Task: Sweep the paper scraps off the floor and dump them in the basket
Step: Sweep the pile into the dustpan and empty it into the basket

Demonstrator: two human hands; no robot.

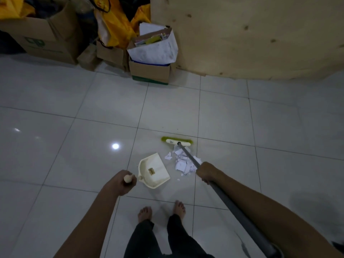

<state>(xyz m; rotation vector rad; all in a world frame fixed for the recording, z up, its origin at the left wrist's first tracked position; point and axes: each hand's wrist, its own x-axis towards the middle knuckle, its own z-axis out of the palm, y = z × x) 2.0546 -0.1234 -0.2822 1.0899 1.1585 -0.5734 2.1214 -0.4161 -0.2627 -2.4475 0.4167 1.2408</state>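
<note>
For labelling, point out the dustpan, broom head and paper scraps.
dustpan [160, 172], head view, flat tray.
broom head [172, 141], head view, white top.
paper scraps [181, 164], head view, pile's middle.

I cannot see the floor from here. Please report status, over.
Left grip holds dustpan handle. Right grip holds broom. Scraps piled between broom head and dustpan, none inside. Nothing blocks; basket not in view.

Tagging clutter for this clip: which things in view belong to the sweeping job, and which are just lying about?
In the job: broom, gripped by the right hand; dustpan, its handle gripped by the left hand; paper scraps on the floor beside the dustpan.
Lying about: large cardboard box, yellow bags, box stuffed with papers, plywood panel. No basket is plainly in view.
</note>
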